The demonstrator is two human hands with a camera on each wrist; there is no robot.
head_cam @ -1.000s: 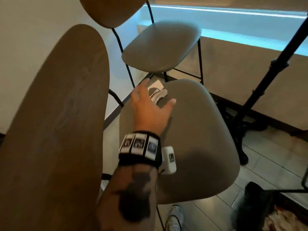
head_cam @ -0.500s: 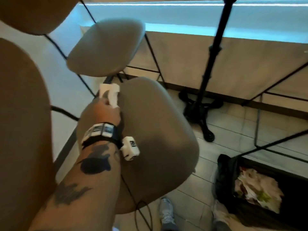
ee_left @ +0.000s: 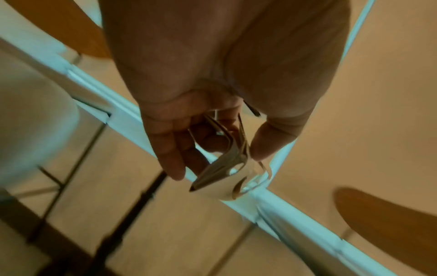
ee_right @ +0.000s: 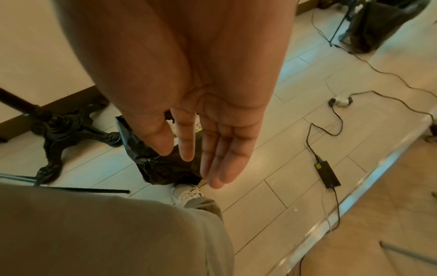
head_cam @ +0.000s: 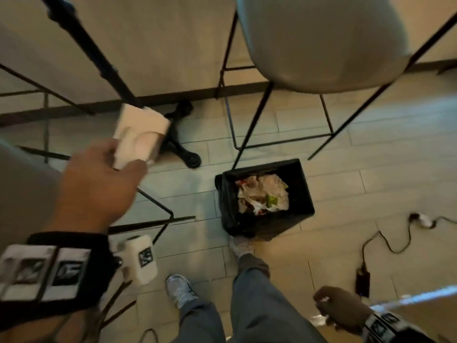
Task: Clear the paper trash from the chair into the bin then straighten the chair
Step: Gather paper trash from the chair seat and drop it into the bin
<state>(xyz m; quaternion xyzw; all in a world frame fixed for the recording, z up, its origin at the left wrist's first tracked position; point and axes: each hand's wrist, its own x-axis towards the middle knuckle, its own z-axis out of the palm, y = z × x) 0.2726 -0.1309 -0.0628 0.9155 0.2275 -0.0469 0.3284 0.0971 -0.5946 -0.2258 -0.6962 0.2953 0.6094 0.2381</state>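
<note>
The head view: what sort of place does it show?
Probably a café or bar seating area: a tall grey-seated stool on thin black metal legs by a counter front, a black cast-iron pedestal table base, and a black-lined bin of crumpled paper trash on tiled floor.

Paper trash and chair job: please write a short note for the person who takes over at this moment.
Left hand: pinches the white paper trash in the air, left of the bin and not yet over it.
Right hand: open, holds nothing, low by the right leg.
Black bin: on the floor by the right foot, crumpled paper already inside.
Done: paper picked up.
Left: drop it into the bin, then straighten the chair.
</note>
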